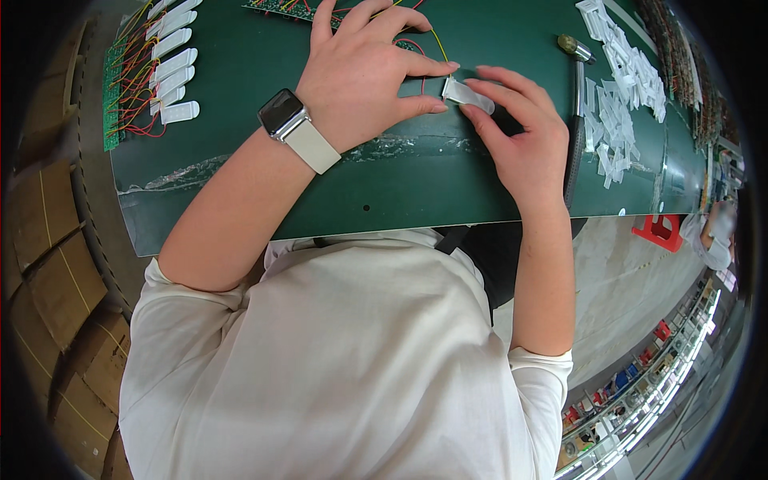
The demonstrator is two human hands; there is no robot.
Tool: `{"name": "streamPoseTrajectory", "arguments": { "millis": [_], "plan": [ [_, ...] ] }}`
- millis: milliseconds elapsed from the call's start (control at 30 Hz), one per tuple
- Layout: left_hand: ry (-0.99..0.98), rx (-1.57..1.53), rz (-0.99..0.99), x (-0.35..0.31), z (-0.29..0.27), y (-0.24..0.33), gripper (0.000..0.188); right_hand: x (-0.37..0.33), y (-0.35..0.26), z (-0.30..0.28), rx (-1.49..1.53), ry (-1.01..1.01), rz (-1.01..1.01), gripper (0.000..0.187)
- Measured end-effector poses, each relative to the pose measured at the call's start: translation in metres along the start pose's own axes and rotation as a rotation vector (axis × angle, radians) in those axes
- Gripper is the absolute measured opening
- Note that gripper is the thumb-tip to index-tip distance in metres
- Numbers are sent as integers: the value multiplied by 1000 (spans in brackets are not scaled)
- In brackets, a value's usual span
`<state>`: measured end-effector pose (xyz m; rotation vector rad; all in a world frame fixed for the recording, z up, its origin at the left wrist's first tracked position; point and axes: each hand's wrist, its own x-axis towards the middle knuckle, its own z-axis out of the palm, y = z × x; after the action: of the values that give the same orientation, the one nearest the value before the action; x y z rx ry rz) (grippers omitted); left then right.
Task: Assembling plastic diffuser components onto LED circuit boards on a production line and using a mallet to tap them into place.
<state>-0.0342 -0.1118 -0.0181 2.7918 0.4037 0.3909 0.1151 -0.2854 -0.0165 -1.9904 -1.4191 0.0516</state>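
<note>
A small white plastic piece (470,96) lies low over the green table, between my two hands. My right hand (524,120) pinches its right part with thumb and fingers. From the other side my left hand (352,68), with a watch on its wrist, brackets the left end between thumb and index fingertips; its other fingers are spread. A yellow wire (439,46) runs down to the left index fingertip, and a red wire (423,83) shows behind that hand. Beyond the left fingers is a green circuit board (296,10) with wires, partly covered by the hand.
At left, several white plastic pieces (174,60) are wired to another green board (114,96). Loose white pieces (612,132) lie in piles at right, beside a metal-headed tool (576,48) and a dark bar (574,148). Cardboard (64,280) stands left of the table; a red stool (660,232) is at right.
</note>
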Motion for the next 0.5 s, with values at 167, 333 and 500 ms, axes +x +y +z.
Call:
{"name": "streamPoseTrajectory", "arguments": {
  "millis": [167,333,500],
  "plan": [
    [23,-25,7,0,2,2,38,-17,12,-33,-168,132,12,29],
    [71,-29,1,-9,8,-4,43,-44,28,-63,-444,255,461,30],
    [45,-29,-20,-6,7,-1,41,-49,34,-72,-261,32,799,48]
  ]
}}
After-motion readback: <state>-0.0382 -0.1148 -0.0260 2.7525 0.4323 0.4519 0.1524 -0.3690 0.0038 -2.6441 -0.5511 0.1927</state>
